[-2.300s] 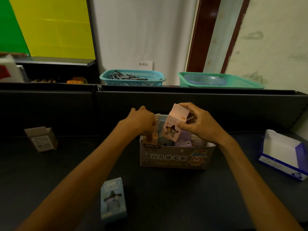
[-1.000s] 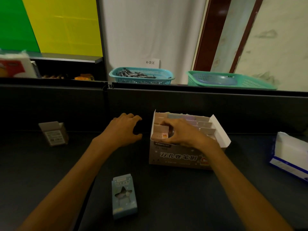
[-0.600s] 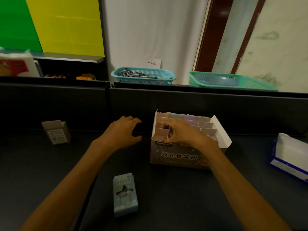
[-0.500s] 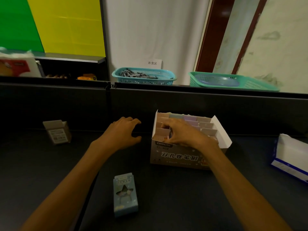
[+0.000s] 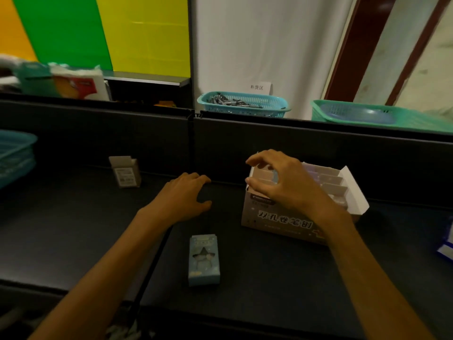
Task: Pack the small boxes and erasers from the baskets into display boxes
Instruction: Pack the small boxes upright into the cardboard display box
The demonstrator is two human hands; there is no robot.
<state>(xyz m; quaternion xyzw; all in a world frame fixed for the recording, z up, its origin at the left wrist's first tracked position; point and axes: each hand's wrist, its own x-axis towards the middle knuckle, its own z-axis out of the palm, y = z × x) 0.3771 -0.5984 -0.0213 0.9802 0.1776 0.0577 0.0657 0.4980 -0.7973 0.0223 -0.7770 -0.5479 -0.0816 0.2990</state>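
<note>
An open cardboard display box (image 5: 284, 220) stands on the dark table, filled with rows of small pastel boxes (image 5: 329, 182). My right hand (image 5: 282, 182) hovers just above its left end, fingers spread and curled, holding nothing. My left hand (image 5: 187, 197) rests open on the table to the left of the display box, apart from it. A small light-blue box (image 5: 204, 260) with a star-shaped window lies flat on the table nearer to me, between my forearms.
A small open carton (image 5: 125, 173) stands at the back left by the dark partition. Two teal baskets (image 5: 245, 104) (image 5: 382, 115) sit behind the partition; another basket (image 5: 12, 155) is at the far left. A white and blue box (image 5: 446, 244) pokes in at the right edge.
My right hand has lifted out of the display box and now hovers above its left end. The view has swung to the left. My left hand stays on the table.
</note>
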